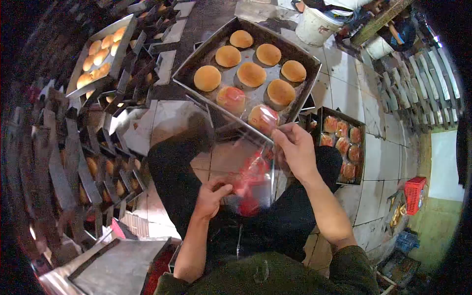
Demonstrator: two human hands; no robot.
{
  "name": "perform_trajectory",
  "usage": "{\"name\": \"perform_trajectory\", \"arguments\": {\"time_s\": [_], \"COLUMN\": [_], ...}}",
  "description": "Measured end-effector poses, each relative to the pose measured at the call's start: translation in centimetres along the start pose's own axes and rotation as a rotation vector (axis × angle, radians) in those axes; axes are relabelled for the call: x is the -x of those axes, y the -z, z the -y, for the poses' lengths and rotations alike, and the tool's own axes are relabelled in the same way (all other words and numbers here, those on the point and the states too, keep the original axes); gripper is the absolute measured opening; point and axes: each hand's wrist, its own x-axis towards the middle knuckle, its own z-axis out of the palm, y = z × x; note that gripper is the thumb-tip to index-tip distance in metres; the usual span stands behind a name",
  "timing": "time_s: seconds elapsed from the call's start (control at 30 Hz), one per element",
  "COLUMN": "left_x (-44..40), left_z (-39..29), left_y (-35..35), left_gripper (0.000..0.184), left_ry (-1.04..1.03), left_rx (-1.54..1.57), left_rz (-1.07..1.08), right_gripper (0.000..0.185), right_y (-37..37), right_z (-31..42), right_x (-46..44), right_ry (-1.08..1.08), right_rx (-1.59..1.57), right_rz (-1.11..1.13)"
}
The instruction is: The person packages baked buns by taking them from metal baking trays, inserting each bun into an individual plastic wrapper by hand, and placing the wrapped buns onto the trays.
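My left hand (213, 197) pinches the lower left part of a clear plastic bag with red print (255, 169), held above my lap. The bag is smeared by motion, and whether anything is in it I cannot tell. My right hand (296, 150) closes thumb and fingers on the bag's upper right edge, beside the near corner of a dark metal tray (206, 49). Round golden buns (251, 74) sit spaced out in that tray. Over the two nearest buns lies clear film with red print (268, 115).
On the right floor, another tray (363, 147) holds several red-printed wrapped buns. Stacked bun trays (105, 162) crowd my left, with a tray of buns (129, 42) on top. A white bucket (314, 29) and a red crate (415, 195) stand farther off.
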Motion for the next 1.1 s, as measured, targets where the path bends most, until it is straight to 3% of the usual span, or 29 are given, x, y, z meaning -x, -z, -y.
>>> {"name": "perform_trajectory", "arguments": {"time_s": [0.03,0.1,0.13,0.17,0.23,0.33,0.37,0.4,0.43,0.47,0.5,0.57,0.6,0.63,0.7,0.73,0.83,0.9,0.93,1.0,1.03,1.1], "left_x": [-0.4,-0.3,-0.4,-1.0,-2.4,-4.0,-4.2,-4.9,-5.4,-5.7,-5.9,-6.1,-6.0,-6.0,-5.9,-6.1,-5.7,-5.0,-4.7,-4.4,-4.4,-3.6], "left_z": [-0.3,-1.8,-2.7,-2.8,-3.0,-3.2,-3.0,-2.0,-2.1,-2.1,-2.2,-2.5,-2.6,-2.3,-1.4,-1.7,-2.6,-3.3,-3.5,-3.7,-3.8,-4.9], "left_y": [0.0,-0.6,-1.4,-1.3,-1.1,0.2,0.6,1.4,1.4,1.3,1.2,1.2,1.2,1.6,2.6,2.4,1.0,1.0,1.0,0.6,0.1,-2.2], "left_gripper": [0.018,0.014,0.009,0.009,0.007,0.010,0.010,0.014,0.014,0.016,0.017,0.019,0.020,0.020,0.019,0.019,0.013,0.008,0.009,0.010,0.012,0.015], "left_ry": [-0.003,0.044,-0.021,-0.011,-0.256,-0.157,-0.105,-0.115,-0.121,-0.105,-0.088,-0.052,-0.006,-0.018,-0.011,-0.019,-0.159,-0.150,-0.119,-0.135,-0.155,-0.299], "left_rx": [0.003,-0.087,-0.105,-0.101,-0.295,-0.298,-0.368,-0.303,-0.299,-0.071,0.156,0.254,0.350,0.353,0.254,0.253,0.212,-0.221,-0.168,-0.305,-0.433,-0.510], "left_rz": [0.001,-0.156,-0.233,-0.238,-0.424,-0.458,-0.475,-0.474,-0.482,-0.448,-0.409,-0.398,-0.375,-0.382,-0.345,-0.340,-0.371,-0.441,-0.438,-0.409,-0.397,-0.325], "right_gripper": [0.014,0.017,0.018,0.019,0.019,0.019,0.021,0.031,0.034,0.042,0.042,0.057,0.070,0.070,0.064,0.064,0.064,0.048,0.039,0.040,0.045,0.050], "right_y": [0.1,0.2,0.5,0.3,-0.8,-0.7,-0.2,1.4,2.8,3.6,4.2,3.8,4.0,3.4,2.2,2.2,2.8,3.8,3.8,4.1,4.0,3.3], "right_z": [-0.1,-1.0,-1.4,-0.8,-2.2,-3.5,-3.8,-4.5,-6.8,-9.0,-11.6,-12.8,-12.3,-10.8,-8.2,-9.1,-11.4,-9.4,-6.2,-4.0,-2.6,-1.0], "right_x": [-0.6,-1.9,-3.0,-3.7,-4.3,-8.7,-11.6,-15.5,-19.2,-22.2,-24.3,-26.9,-27.8,-27.1,-23.6,-23.5,-22.1,-19.9,-17.1,-13.1,-10.8,-6.3], "right_ry": [0.003,-0.049,0.118,0.180,0.320,0.210,0.555,0.336,0.333,0.404,0.411,0.231,-0.021,-0.010,0.005,0.013,0.172,-0.155,-0.230,-0.209,-0.247,-0.118], "right_rx": [0.003,0.099,0.326,0.332,0.520,0.487,0.541,0.652,0.703,0.936,0.933,0.947,0.730,0.727,0.969,0.968,0.701,-0.615,-0.691,-0.560,-0.347,0.053], "right_rz": [0.001,0.394,0.374,0.213,0.219,0.189,-0.271,-0.399,-0.386,-0.390,-0.381,-0.551,-0.456,-0.447,-0.138,-0.144,-0.105,0.115,0.239,0.448,0.434,0.519]}}
